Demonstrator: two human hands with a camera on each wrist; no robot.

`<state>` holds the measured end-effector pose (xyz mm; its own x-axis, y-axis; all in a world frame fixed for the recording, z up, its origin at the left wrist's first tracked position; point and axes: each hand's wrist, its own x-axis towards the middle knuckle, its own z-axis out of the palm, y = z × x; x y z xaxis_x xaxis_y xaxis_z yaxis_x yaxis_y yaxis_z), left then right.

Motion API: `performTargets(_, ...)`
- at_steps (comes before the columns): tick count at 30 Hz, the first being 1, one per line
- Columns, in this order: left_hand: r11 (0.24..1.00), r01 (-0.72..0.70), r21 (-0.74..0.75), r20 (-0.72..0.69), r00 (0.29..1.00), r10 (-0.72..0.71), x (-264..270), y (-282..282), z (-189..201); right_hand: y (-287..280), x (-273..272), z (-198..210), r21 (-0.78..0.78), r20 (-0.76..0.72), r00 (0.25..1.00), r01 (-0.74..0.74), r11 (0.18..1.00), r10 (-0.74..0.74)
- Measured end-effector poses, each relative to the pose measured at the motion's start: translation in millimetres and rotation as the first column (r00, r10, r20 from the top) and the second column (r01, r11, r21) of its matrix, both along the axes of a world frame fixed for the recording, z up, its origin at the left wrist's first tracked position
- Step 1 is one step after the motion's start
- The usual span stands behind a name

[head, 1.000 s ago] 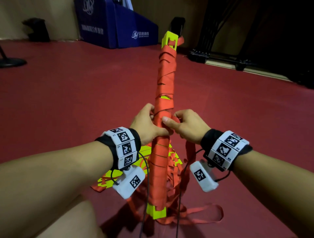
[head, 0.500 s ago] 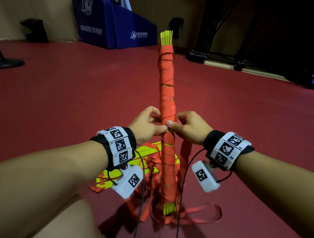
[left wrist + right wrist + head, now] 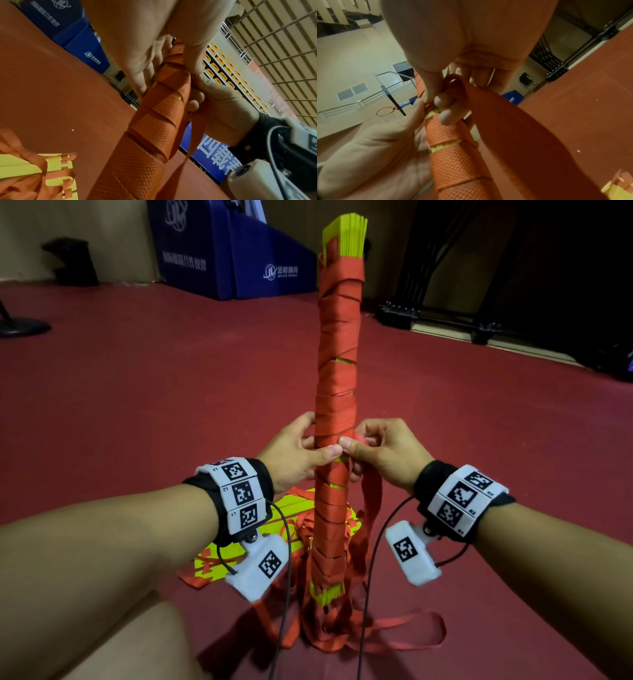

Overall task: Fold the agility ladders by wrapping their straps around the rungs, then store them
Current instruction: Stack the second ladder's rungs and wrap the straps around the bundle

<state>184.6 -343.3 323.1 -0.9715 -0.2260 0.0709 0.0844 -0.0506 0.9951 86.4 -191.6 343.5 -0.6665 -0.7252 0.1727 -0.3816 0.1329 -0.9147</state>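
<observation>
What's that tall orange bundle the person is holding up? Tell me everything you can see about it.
The wrapped ladder bundle is a stack of thin yellow-green rungs bound in spiralling orange woven strap, with yellow showing at both ends and through small gaps. It stands nearly upright, its lower end among loose strap on the red floor. The left hand grips its middle; the right hand pinches a loop of strap against it.

Dark red gym floor [image 3: 144,378] all around. Blue padded mats [image 3: 236,265] with white logos against the beige wall, black folding chair [image 3: 527,80] nearby. Basketball hoop [image 3: 385,113] and rows of yellow stadium seats [image 3: 228,75] further back.
</observation>
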Motion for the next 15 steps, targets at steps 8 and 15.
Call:
performTargets(8, 0.990, -0.137, -0.024, -0.005, 0.991, 0.137, -5.1, -5.4, -6.4, 0.1, 1.4, 1.0, 0.192, -0.282, 0.957, 0.130, 0.973, -0.072)
performTargets(15, 0.950, -0.290, -0.114, -0.099, 0.955, 0.279, -11.4, -9.3, -8.5, -7.0, 7.1, 3.9, 0.256, -0.301, 0.949, 0.178, 0.950, -0.096)
